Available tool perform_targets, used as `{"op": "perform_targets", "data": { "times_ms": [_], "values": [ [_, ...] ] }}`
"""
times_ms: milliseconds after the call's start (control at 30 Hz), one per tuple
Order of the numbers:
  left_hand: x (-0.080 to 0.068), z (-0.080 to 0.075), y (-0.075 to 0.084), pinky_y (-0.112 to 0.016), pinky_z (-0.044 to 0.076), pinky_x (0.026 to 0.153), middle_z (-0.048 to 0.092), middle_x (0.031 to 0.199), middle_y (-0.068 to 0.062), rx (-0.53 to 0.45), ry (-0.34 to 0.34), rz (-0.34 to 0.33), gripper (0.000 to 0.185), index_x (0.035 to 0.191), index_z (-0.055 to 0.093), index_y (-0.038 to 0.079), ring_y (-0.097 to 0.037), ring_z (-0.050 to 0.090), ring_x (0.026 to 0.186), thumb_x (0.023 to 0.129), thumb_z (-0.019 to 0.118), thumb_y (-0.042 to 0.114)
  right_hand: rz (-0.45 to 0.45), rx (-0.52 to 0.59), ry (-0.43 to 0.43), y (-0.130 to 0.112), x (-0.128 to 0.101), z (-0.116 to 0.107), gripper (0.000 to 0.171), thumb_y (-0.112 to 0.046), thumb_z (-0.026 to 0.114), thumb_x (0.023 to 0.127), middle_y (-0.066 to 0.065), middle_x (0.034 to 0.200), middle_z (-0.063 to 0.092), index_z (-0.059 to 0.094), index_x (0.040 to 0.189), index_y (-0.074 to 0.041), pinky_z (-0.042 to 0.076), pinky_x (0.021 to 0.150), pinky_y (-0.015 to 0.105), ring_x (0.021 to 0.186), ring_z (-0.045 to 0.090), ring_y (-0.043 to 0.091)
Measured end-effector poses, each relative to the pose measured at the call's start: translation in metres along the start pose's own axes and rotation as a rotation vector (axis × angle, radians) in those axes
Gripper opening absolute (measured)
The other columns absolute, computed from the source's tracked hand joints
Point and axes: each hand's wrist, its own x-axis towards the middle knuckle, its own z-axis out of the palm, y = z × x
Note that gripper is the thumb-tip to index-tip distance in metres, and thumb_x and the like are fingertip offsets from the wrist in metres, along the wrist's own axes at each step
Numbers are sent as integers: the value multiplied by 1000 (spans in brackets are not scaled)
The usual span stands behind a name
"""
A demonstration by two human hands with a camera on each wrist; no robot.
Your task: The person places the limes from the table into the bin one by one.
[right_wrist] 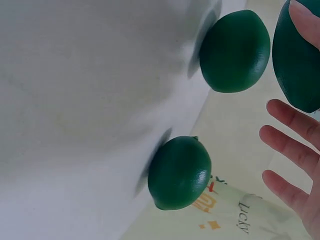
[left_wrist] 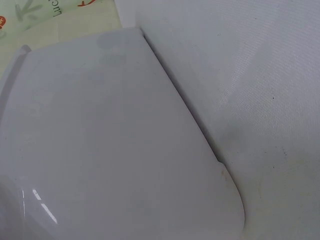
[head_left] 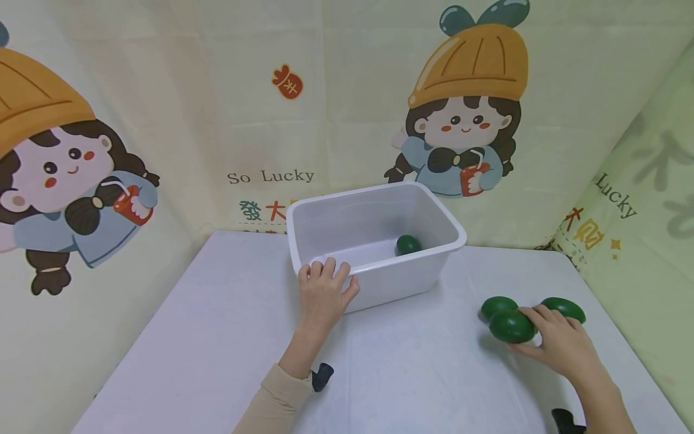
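Bare white worktop (head_left: 423,361) lies open between the white plastic rectangular tub (head_left: 379,283) and three green oval limes (head_left: 509,325).

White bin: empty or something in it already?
Not empty. The white bin stands upright with one green fruit on its floor near the far right wall. Three more green fruits lie outside on the table.
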Motion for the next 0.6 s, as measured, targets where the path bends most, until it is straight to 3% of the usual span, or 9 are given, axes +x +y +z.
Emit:
{"op": "perform_targets", "data": {
  "times_ms": [600],
  "values": [
    [-4,-1,2,-39,35,70,51,76,-3,9,-12,-2,24,83,60,17,-23,45,72,84,43,34,-51,-71,107,-9,7,-13,73,-47,79,54,15,103,57,56,109,-6,36,78,61,94,53,38]
  ]
}}
